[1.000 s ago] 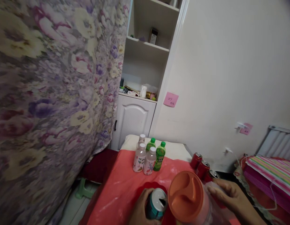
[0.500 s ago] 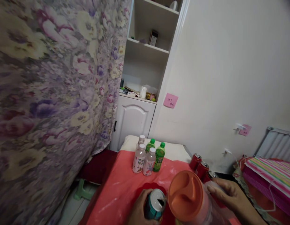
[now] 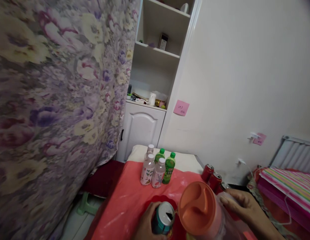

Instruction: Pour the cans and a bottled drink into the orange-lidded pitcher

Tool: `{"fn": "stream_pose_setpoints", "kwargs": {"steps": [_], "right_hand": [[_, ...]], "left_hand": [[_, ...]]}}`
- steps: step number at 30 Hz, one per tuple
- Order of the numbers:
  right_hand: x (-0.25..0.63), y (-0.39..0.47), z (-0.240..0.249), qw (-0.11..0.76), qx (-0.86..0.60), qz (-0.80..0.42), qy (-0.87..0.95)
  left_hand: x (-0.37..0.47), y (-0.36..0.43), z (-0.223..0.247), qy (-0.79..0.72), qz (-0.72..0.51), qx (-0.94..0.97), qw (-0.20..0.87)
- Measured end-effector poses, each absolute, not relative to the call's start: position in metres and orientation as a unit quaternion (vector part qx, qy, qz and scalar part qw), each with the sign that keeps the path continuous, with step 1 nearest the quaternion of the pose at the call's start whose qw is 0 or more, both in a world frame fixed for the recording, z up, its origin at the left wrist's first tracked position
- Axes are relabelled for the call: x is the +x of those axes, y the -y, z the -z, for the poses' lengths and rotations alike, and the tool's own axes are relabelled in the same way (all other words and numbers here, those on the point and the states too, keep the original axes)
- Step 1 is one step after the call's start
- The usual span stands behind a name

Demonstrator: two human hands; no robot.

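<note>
Teal can (image 3: pixel 163 218) with opened top, low centre over the red-covered surface (image 3: pixel 129 203), left hand (image 3: pixel 144 226) fingers wrapped round it | orange-lidded clear jug (image 3: pixel 198 209) just right, tilted toward the can | right hand (image 3: pixel 245 208) fingers clasping the jug's side

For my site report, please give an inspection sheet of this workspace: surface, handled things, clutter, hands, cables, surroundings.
Surface: red plastic cover on the table.
Handled things: opened teal can; clear jug with orange lid.
Clutter: five small bottles; red cans.
Hands: left hand grips the can; right hand rests on the jug.
Cables: white cable beside striped fabric.
Surroundings: floral curtain, white cabinet, pink note, radiator.
</note>
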State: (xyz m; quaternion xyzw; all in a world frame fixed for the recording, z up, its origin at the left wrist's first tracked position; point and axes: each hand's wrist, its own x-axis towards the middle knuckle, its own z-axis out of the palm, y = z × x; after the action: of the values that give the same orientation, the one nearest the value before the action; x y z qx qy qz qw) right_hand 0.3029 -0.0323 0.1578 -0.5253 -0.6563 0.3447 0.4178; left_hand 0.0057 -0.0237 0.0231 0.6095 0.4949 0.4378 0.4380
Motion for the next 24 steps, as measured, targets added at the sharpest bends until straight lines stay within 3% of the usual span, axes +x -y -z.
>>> {"fn": "stream_pose_setpoints", "kwargs": {"steps": [24], "right_hand": [[0.3014, 0.0336, -0.1632, 0.399, -0.526, -0.34, 0.669]], "left_hand": [[0.0032, 0.0236, -0.018, -0.47, -0.442, 0.609, 0.461]]}}
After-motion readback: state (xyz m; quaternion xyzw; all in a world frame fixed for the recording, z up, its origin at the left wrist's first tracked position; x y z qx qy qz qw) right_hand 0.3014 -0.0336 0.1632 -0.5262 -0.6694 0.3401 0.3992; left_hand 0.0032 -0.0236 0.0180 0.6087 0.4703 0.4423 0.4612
